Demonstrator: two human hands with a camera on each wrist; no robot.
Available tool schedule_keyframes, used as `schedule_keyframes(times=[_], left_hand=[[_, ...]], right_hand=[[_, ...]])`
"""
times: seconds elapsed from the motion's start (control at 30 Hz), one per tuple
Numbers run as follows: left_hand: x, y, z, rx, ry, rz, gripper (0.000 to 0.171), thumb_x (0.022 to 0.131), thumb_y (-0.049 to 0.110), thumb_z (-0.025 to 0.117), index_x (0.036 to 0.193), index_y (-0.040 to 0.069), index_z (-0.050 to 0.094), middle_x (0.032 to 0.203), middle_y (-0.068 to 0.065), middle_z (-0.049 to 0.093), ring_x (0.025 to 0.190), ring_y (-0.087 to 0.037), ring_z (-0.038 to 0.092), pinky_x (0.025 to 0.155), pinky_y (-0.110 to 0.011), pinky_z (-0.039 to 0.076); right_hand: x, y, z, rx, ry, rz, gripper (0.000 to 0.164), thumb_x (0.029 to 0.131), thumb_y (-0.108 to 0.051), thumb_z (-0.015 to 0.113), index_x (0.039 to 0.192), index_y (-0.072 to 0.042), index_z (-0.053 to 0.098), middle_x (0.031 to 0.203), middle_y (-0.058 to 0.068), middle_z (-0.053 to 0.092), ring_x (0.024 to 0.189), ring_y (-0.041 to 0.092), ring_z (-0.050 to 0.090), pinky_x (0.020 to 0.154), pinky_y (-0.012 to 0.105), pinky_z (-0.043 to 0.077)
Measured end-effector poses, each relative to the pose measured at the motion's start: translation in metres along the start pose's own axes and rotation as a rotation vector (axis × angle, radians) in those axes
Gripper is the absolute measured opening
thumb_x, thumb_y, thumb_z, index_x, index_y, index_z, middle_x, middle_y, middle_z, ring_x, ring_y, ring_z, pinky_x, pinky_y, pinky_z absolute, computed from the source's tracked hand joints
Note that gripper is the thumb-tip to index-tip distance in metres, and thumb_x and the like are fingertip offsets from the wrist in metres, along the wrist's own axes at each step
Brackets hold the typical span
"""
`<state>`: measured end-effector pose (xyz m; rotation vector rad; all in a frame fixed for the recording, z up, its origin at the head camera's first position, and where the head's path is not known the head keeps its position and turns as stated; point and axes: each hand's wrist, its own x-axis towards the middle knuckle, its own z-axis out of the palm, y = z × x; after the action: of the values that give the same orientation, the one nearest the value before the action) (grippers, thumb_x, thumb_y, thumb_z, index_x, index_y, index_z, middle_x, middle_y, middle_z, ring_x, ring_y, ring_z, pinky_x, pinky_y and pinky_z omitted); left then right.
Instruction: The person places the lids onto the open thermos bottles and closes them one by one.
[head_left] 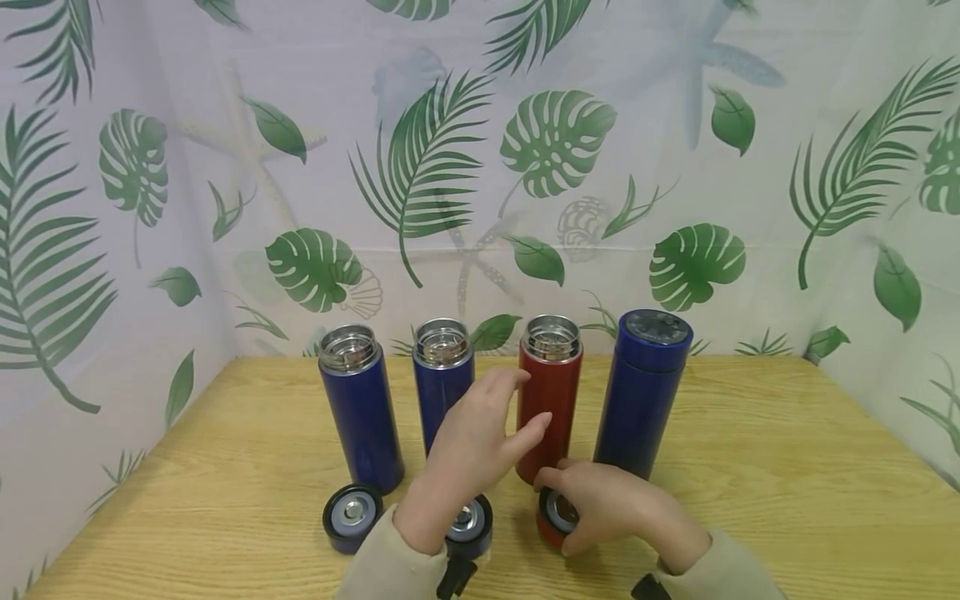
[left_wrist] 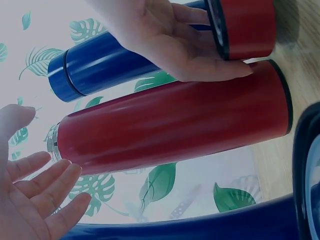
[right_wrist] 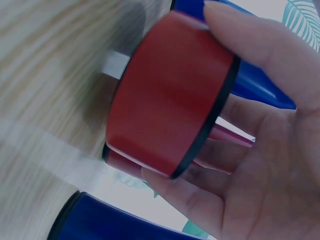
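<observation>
A red thermos bottle [head_left: 549, 400] stands lidless, its steel mouth showing. My left hand [head_left: 480, 433] is beside it, thumb and fingers spread apart with nothing between them; in the left wrist view its fingertips [left_wrist: 72, 170] are close to the bottle's neck. With its fingers and thumb around the rim, my right hand [head_left: 611, 504] grips a red lid [right_wrist: 170, 95] low over the table in front of that bottle. The lid's inner side faces up, partly covered by the hand.
Two lidless blue bottles [head_left: 363, 425] stand on the left, the second partly hidden by my left hand. Blue lids [head_left: 347, 542] lie upturned before them. A capped blue bottle [head_left: 641, 400] stands at right. Behind the wooden table [head_left: 795, 500] hangs a leaf-patterned cloth [head_left: 480, 167].
</observation>
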<state>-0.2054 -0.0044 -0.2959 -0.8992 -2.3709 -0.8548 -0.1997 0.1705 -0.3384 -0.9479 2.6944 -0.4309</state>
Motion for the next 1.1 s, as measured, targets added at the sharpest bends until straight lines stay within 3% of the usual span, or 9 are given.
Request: schedule_keyframes(times=[0.23, 0.8, 1.1], left_hand=[[0.004, 0.001, 0.0, -0.037, 0.044, 0.01, 0.038, 0.084, 0.025, 0.06, 0.113, 0.002, 0.052, 0.107, -0.008, 0.055, 0.098, -0.017, 0.053, 0.08, -0.03, 0.046], [0.014, 0.009, -0.002, -0.106, 0.063, -0.057, 0.039, 0.086, 0.025, 0.058, 0.116, 0.001, 0.05, 0.109, -0.009, 0.054, 0.094, -0.02, 0.054, 0.075, -0.028, 0.047], [0.017, 0.013, -0.004, -0.125, 0.108, -0.064, 0.038, 0.084, 0.025, 0.06, 0.114, 0.001, 0.051, 0.106, -0.009, 0.054, 0.092, -0.02, 0.052, 0.073, -0.028, 0.047]], right_hand=[[0.0, 0.0, 0.0, 0.018, -0.006, -0.005, 0.055, 0.059, -0.019, 0.079, 0.106, -0.005, 0.055, 0.088, -0.004, 0.055, 0.076, 0.01, 0.053, 0.065, 0.024, 0.045], [0.001, 0.0, 0.001, 0.025, -0.009, -0.005, 0.055, 0.06, -0.02, 0.079, 0.107, -0.005, 0.055, 0.089, -0.003, 0.055, 0.075, 0.009, 0.053, 0.064, 0.023, 0.045], [0.001, 0.0, 0.001, 0.04, -0.021, 0.003, 0.054, 0.06, -0.02, 0.079, 0.107, -0.005, 0.055, 0.089, -0.003, 0.055, 0.075, 0.009, 0.053, 0.065, 0.023, 0.045]])
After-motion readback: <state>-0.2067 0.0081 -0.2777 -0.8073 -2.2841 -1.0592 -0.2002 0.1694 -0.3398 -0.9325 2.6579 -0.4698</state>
